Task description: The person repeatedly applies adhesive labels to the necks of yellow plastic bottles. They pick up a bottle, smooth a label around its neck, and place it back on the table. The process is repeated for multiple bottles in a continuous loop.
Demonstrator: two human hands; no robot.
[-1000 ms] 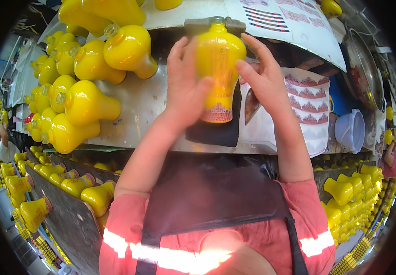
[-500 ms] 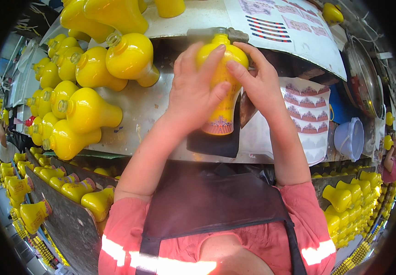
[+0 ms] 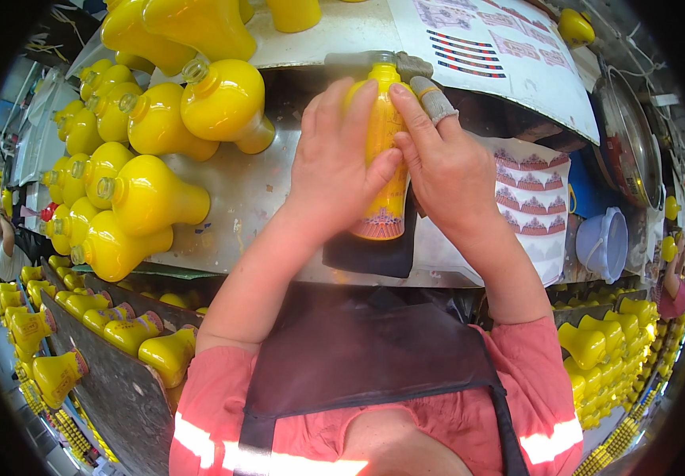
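A glossy yellow bottle [image 3: 384, 202] lies in front of me, its neck pointing away and a patterned purple-pink band round its base. Beneath it is a dark cloth pad [image 3: 370, 258]. My left hand [image 3: 330, 163] closes along the bottle's left side, thumb across its body. From the right, my right hand [image 3: 454, 163] presses index finger and thumb onto the bottle's upper side. A grey knitted finger cover [image 3: 435, 101] is on one finger of that hand. Part of the bottle's printed body is hidden under my fingers.
Several plain yellow bottles [image 3: 156, 190] lie stacked at the left. Decal sheets [image 3: 533, 198] lie to the right, with more on a white board [image 3: 477, 59] beyond. A pale blue bucket [image 3: 603, 244] stands at the right edge. Yellow bottles [image 3: 128, 329] fill racks below; other people work at both sides.
My right hand has shifted from cupping the bottle's right shoulder to pressing its fingers on the upper surface, bringing the finger cover into sight. My left hand stays on the bottle.
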